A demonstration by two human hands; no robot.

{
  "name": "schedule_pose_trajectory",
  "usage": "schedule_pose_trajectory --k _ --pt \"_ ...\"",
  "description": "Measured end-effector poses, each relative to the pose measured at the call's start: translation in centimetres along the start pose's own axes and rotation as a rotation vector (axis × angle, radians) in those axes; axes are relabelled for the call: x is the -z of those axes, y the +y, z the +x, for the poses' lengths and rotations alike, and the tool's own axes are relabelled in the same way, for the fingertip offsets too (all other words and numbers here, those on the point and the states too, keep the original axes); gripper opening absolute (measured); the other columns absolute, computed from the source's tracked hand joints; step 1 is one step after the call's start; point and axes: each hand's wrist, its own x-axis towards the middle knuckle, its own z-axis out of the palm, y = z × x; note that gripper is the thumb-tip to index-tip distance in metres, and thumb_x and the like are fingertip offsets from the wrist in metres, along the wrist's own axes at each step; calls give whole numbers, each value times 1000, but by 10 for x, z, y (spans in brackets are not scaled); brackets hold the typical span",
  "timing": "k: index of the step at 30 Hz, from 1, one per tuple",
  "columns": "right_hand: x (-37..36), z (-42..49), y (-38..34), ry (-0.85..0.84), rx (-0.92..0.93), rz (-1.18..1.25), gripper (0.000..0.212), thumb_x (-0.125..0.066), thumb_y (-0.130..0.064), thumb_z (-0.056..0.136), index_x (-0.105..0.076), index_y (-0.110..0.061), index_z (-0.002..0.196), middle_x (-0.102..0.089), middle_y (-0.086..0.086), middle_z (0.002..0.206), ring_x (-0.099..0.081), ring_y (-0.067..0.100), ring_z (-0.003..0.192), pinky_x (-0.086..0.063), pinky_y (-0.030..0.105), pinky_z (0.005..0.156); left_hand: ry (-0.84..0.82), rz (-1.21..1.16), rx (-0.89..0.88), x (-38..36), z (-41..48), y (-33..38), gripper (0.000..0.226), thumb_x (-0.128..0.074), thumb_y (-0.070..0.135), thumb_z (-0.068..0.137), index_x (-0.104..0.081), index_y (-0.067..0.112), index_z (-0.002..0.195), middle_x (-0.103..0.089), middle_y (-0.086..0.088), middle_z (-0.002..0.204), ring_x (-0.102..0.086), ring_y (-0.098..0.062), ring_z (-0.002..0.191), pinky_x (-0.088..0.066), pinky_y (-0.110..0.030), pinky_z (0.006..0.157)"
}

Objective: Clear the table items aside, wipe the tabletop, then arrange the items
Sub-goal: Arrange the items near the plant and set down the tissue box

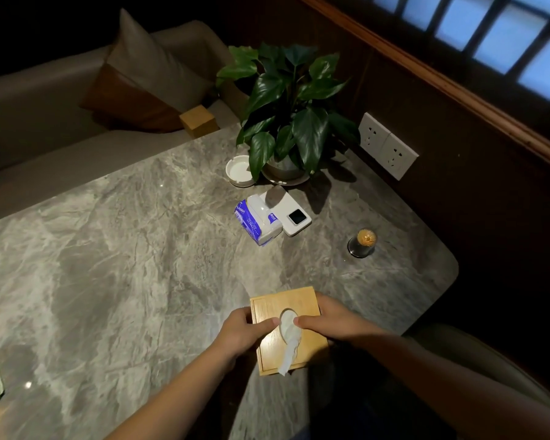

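While both hands clasp it, the square pale-wood tissue box (288,330) sits at the lower centre, on the grey marble tabletop's (124,249) near edge. Left hand (245,331) grips one side, right hand (327,319) the other, thumbs meeting at the oval slot's white tissue (289,341).

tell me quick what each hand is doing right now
Left hand: closed on the wooden tissue box, gripping its left side.
Right hand: closed on the same box, right side.
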Motion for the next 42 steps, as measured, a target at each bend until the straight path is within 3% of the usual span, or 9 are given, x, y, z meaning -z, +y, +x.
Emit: schedule_pose_trajectory --k 7,9,13,18,23,28,34,38,42 --pt "40 19 -11 48 0 14 28 -73 -21 79 -63 -26 104 -67 -2 102 -63 8 90 -51 23 76 54 -52 27 -11 23 26 43 -75 29 76 -63 6 110 -70 -8 100 -67 -16 81 -49 -18 56" --pt "55 28 -14 63 -33 12 32 -75 -23 76 -65 -22 107 -68 -1 102 -64 12 93 -51 25 77 79 -101 41 -16 32 34 50 -76 28 75 -58 4 115 -68 -10 107 -66 -22 92 -53 -27 68" --pt "83 43 -28 21 -69 -151 39 -72 -26 80 -62 -15 117 -63 -1 103 -59 12 91 -46 22 73 93 -217 70 -31 39 51 53 -73 24 79 -48 4 122 -61 -10 110 -62 -25 96 -54 -30 69" --pt "107 58 -45 -43 -93 -249 40 -69 -27 84 -58 -12 119 -60 4 111 -57 19 100 -45 29 80 131 -269 94 -40 53 63 58 -74 28 77 -47 5 123 -59 -13 117 -61 -29 104 -54 -45 87" --pt "113 65 -48 -41 -113 -277 34 -68 -26 84 -56 -15 115 -61 6 116 -58 22 105 -48 35 89 132 -298 100 -42 58 70 57 -74 27 78 -44 7 123 -58 -11 115 -60 -30 107 -53 -42 87" --pt "119 65 -52 -63 -121 -305 19 -65 -22 88 -53 -18 102 -57 2 104 -55 18 97 -44 30 80 123 -302 106 -47 59 72 63 -75 32 75 -47 7 126 -61 -14 119 -62 -31 105 -53 -50 89" --pt "121 67 -53 -76 -130 -315 23 -65 -22 88 -52 -19 107 -58 4 111 -54 18 98 -45 28 76 129 -324 105 -50 60 70 58 -74 30 77 -49 7 125 -62 -15 119 -63 -33 104 -53 -51 89" --pt "122 67 -55 -78 -145 -306 41 -65 -20 88 -50 -12 125 -55 5 116 -53 19 103 -44 32 87 129 -324 88 -51 62 68 54 -71 28 80 -52 7 125 -63 -13 119 -63 -29 105 -54 -43 88" --pt "121 70 -57 -60 -135 -304 41 -65 -20 88 -51 -11 126 -56 7 122 -55 23 110 -46 36 92 127 -372 108 -49 64 70 50 -72 26 80 -53 7 122 -65 -15 116 -64 -31 102 -54 -41 82"
